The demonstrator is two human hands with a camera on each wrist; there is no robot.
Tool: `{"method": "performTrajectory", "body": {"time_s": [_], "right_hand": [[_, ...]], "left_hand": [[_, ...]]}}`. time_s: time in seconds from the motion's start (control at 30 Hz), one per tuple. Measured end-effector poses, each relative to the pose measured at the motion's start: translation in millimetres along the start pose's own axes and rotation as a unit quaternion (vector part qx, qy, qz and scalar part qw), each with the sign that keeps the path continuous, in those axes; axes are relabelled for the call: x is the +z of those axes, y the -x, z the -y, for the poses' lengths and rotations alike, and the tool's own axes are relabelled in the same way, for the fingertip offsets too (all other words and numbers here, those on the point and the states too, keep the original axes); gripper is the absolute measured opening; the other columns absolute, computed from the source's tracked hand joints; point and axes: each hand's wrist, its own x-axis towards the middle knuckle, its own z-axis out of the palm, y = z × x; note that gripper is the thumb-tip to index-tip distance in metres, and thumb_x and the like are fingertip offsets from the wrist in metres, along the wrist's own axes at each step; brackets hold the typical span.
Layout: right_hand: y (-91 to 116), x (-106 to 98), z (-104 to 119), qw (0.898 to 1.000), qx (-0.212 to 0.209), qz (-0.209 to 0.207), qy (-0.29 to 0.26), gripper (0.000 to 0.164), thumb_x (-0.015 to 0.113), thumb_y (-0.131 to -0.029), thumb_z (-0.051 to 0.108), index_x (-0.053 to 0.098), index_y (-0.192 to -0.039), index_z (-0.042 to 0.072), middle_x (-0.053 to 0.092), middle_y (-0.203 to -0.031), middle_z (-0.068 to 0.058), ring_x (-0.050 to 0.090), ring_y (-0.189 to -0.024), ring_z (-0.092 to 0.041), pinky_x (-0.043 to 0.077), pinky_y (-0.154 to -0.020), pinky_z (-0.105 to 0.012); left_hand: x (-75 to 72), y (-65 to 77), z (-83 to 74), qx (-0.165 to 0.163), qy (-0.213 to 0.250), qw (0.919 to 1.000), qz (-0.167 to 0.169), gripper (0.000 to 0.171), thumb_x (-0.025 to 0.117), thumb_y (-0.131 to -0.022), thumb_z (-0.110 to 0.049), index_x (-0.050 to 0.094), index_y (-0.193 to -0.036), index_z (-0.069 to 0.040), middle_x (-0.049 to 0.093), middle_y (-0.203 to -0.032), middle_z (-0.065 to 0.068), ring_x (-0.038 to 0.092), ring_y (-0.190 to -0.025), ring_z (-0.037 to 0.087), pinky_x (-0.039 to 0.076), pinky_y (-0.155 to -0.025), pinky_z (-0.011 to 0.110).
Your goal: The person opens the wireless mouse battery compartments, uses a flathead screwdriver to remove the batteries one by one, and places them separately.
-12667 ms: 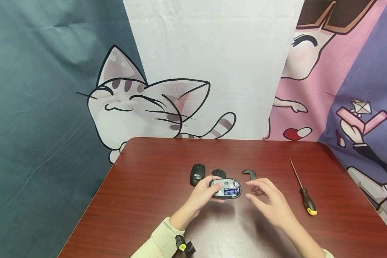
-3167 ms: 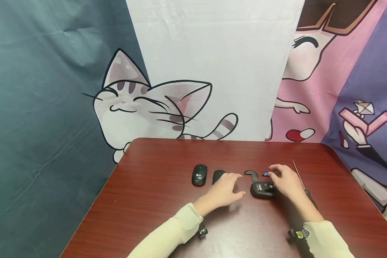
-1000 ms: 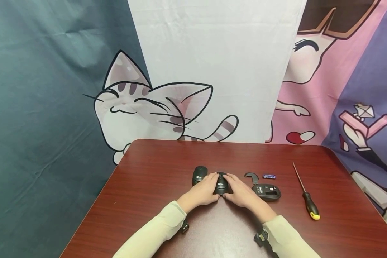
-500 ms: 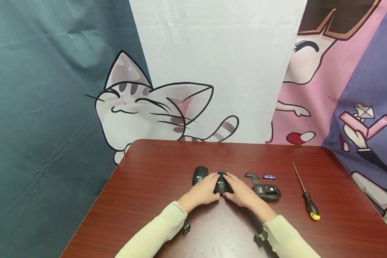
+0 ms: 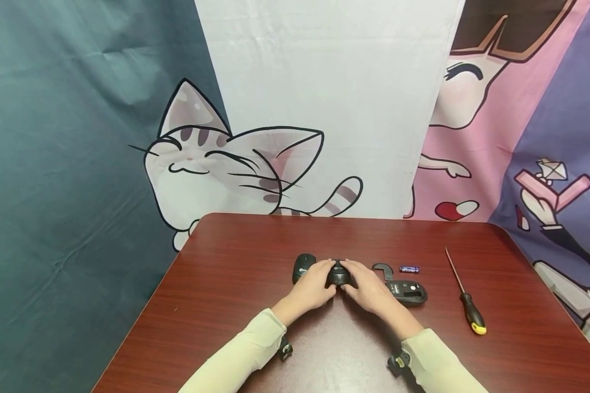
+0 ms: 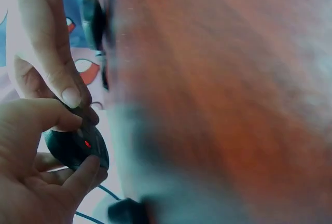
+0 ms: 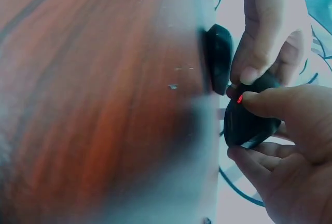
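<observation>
Both hands hold a black computer mouse (image 5: 339, 274) between them at the middle of the table. Thumbs are at its near end and fingers over its sides, and it is tipped up from the table. My left hand (image 5: 312, 286) grips its left side; my right hand (image 5: 372, 289) grips the right. In the left wrist view a red light glows on the underside of the mouse (image 6: 70, 149). The same red glow shows on the mouse (image 7: 249, 120) in the right wrist view, beside a thumb.
Another black mouse (image 5: 303, 268) stands just left of the hands. To the right lie an upturned mouse (image 5: 408, 293), a curved black cover (image 5: 384, 270) and a blue battery (image 5: 409, 269). Farther right is a screwdriver (image 5: 467, 300) with a black and yellow handle. A printed cloth hangs behind the table.
Earlier the left hand held an opened mouse with its battery inside; that mouse now lies underside up, battery beside it. Both hands then took the middle mouse, which has since tipped up.
</observation>
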Motion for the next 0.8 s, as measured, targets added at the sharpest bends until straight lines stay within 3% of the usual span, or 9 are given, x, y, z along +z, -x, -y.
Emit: {"method": "performTrajectory", "body": {"time_s": [0.2, 0.33, 0.53, 0.8], "right_hand": [[-1, -16, 8, 0.996, -0.015, -0.086, 0.001, 0.043, 0.072, -0.081, 0.011, 0.06, -0.122, 0.011, 0.063, -0.115, -0.007, 0.063, -0.1, -0.022, 0.056, -0.081, -0.04], [1, -28, 13, 0.993, -0.026, -0.119, -0.011, 0.043, 0.071, -0.079, 0.005, 0.06, -0.12, 0.013, 0.064, -0.111, -0.004, 0.065, -0.091, -0.019, 0.058, -0.073, -0.036], [8, -44, 21, 0.99, -0.018, -0.135, -0.038, 0.047, 0.071, -0.077, 0.001, 0.06, -0.121, 0.015, 0.063, -0.112, -0.003, 0.065, -0.09, -0.017, 0.058, -0.075, -0.035], [14, -53, 30, 0.984, -0.004, -0.143, -0.104, 0.045, 0.073, -0.08, 0.009, 0.059, -0.121, 0.019, 0.061, -0.108, 0.004, 0.064, -0.09, -0.011, 0.058, -0.078, -0.034]], "left_hand": [[-15.5, 0.0, -8.0, 0.019, 0.014, 0.9989, -0.042, 0.049, 0.057, -0.087, -0.025, 0.048, -0.133, -0.01, 0.056, -0.127, 0.003, 0.052, -0.117, 0.016, 0.048, -0.097, 0.032], [-28.7, 1.7, -13.8, 0.035, 0.027, 0.9972, -0.06, 0.044, 0.056, -0.089, -0.025, 0.05, -0.131, -0.013, 0.059, -0.12, 0.0, 0.054, -0.107, 0.011, 0.052, -0.088, 0.028], [-41.9, 4.1, -20.9, 0.069, 0.033, 0.9936, -0.083, 0.038, 0.054, -0.092, -0.028, 0.052, -0.129, -0.017, 0.059, -0.114, -0.005, 0.05, -0.097, 0.007, 0.05, -0.079, 0.023], [-51.3, 7.0, -28.7, 0.094, 0.091, 0.9877, -0.085, 0.037, 0.047, -0.097, -0.04, 0.052, -0.126, -0.017, 0.057, -0.119, -0.002, 0.049, -0.108, 0.011, 0.049, -0.088, 0.028]]}}
